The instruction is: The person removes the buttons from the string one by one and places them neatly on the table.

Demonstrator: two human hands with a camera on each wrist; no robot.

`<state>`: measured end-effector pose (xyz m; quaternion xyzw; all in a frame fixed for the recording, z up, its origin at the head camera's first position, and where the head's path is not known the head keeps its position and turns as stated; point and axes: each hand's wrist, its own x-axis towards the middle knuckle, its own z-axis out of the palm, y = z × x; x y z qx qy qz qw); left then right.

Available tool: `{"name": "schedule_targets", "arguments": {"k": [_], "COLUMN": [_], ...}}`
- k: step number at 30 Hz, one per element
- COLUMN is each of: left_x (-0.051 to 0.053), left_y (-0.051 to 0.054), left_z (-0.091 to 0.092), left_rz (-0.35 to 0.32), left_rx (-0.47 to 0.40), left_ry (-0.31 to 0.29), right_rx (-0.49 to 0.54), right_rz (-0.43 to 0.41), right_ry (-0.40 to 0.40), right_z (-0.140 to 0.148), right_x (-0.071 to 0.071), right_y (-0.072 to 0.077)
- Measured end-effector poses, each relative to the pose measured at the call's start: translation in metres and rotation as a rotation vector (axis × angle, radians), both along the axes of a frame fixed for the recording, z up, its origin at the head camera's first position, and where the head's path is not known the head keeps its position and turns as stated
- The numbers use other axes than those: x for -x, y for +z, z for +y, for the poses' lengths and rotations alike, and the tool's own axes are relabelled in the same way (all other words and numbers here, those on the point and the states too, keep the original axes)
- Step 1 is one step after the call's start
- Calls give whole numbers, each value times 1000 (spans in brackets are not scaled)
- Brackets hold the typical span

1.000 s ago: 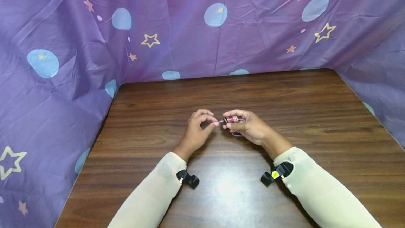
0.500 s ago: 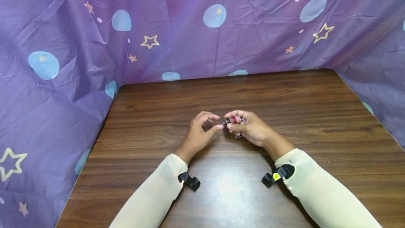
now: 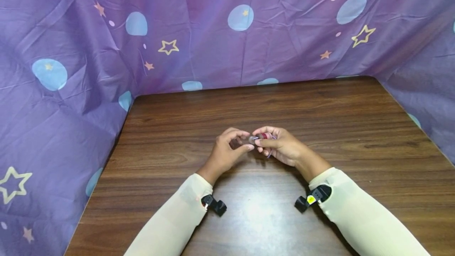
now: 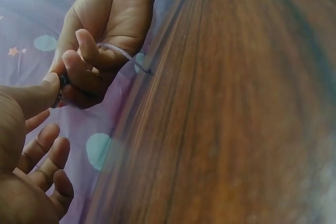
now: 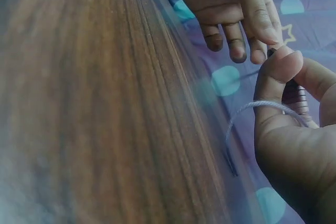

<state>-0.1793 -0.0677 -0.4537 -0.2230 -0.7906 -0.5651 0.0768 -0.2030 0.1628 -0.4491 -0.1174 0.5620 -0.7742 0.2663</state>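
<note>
My right hand [image 3: 281, 145] holds a small cylinder [image 3: 264, 135] with red and pale bands between thumb and fingers. Its banded side also shows in the right wrist view, partly hidden by the hand. A thin lilac cord [image 5: 268, 103] loops from the right hand, its dark tip hanging free. At the cylinder's left end is a small brownish round piece [image 3: 252, 140], blurred in the head view. My left hand [image 3: 226, 151] has thumb and index at this piece's edges and seems to pinch it; the other fingers are loosely bent. Whether the piece is joined to the cylinder cannot be told.
Both hands are above a brown wood-grain table [image 3: 177, 117]. A purple cloth [image 3: 199, 23] with stars and blue spots hangs along its back and sides. Black wrist cameras stick out from both pale sleeves [image 3: 170, 212].
My left thumb and index have parted from the cord they pinched and come to the brownish piece at the cylinder's end. The right hand keeps its hold, tilting the cylinder slightly.
</note>
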Motion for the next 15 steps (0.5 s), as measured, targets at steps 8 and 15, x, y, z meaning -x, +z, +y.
{"name": "schedule_targets", "arguments": {"k": [8,15], "left_x": [0,0], "left_y": [-1,0], "left_z": [1,1], "left_rz": [32,15], "left_rx": [-11,1], "left_ry": [-9,-19], "right_rx": [36,87], "right_rz": [23,29], "right_ry": [35,61], "right_z": [1,2], "right_x": [-2,-2], "right_y": [-1,-1]}}
